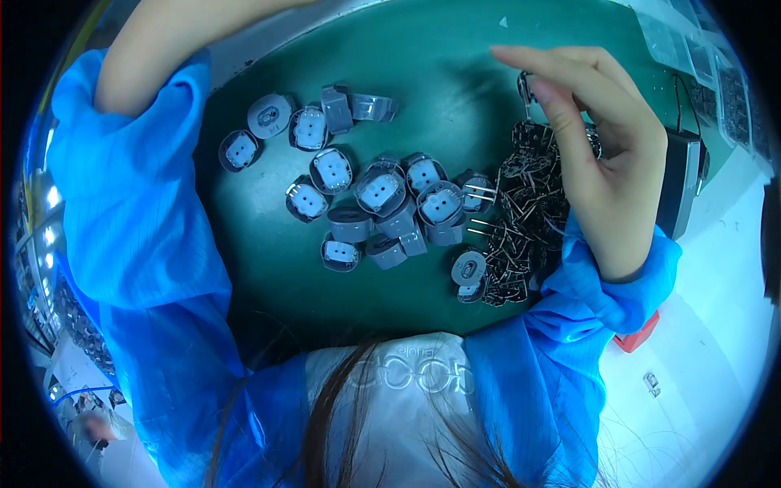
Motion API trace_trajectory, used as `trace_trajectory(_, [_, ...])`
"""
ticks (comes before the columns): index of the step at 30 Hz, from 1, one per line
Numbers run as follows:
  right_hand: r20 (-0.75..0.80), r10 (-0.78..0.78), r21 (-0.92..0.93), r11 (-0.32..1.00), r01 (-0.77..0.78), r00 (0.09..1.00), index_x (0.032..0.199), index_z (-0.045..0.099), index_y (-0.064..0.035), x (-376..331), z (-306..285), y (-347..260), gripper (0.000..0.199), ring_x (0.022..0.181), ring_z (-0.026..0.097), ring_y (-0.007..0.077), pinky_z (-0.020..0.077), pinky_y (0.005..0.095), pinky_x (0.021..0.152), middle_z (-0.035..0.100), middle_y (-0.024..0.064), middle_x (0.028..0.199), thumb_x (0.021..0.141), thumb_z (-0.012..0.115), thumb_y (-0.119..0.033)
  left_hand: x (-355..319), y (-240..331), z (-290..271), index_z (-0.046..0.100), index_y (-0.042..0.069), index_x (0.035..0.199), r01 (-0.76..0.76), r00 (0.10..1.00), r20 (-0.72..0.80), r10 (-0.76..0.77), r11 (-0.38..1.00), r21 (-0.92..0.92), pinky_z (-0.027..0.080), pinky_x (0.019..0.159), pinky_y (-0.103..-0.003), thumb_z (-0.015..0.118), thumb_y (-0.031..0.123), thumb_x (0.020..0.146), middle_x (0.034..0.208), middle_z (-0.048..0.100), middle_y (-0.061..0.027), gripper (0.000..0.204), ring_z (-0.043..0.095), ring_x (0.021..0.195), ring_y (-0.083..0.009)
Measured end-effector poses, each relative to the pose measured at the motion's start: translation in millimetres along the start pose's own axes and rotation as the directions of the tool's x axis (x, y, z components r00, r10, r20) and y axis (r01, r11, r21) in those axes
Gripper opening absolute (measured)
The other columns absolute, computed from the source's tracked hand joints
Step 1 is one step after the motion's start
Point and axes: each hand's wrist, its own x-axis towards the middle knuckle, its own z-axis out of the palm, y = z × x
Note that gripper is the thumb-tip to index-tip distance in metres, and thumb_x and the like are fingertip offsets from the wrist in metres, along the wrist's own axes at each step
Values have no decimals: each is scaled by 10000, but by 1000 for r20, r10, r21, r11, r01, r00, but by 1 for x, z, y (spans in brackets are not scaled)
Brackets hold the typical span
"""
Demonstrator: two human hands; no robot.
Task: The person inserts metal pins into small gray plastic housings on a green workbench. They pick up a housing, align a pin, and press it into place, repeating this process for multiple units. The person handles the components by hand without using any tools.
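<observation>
My right hand [614,134] hovers over the right side of the green mat, thumb and fingers pinching a small dark part with a metallic edge [525,86]. Just under it lies a tangled heap of thin black parts with shiny metal edges [525,220]. My left forearm [175,37] reaches past the upper edge, so the left hand is out of sight. Several grey rounded plug housings [382,185] with pale inner faces are scattered over the middle of the mat. One grey housing [469,267] touches the heap's lower left side.
The green mat [277,281] covers the work surface. Clear plastic bins [716,73] stand at the far right, beside a dark box [682,183] with a cable. A red object [639,333] sits by my right sleeve. A small clear piece [652,384] lies on the white surface.
</observation>
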Motion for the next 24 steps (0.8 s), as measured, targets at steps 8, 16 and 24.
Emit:
trace_trajectory(8, [13,367,458,825,-332,930,1116,680,76,-2,-9,-20,209,949,685,154,587,270,786,664,99,1114,912,721,64,14,19,-35,697,31,1146,-156,791,442,424,837,-524,529,869,-408,819,73,727,1164,669,-138,439,667,1018,-292])
trace_trajectory(16, [-125,213,528,841,-117,969,1076,703,89,-5,-2,-8,192,951,724,197,587,284,855,703,140,1105,888,741,81,16,33,-14,664,8,1203,318,873,482,71,665,-675,562,776,-335,798,72,809,1097,669,-146,421,671,889,-246])
trace_trajectory(24, [-243,110,427,904,5,964,1087,714,86,-5,9,1,186,987,728,204,576,285,890,737,150,1083,904,738,62,9,54,-22,705,-22,1197,228,942,332,51,627,-745,581,784,-257,817,-5,806,1041,719,-114,407,681,871,-140])
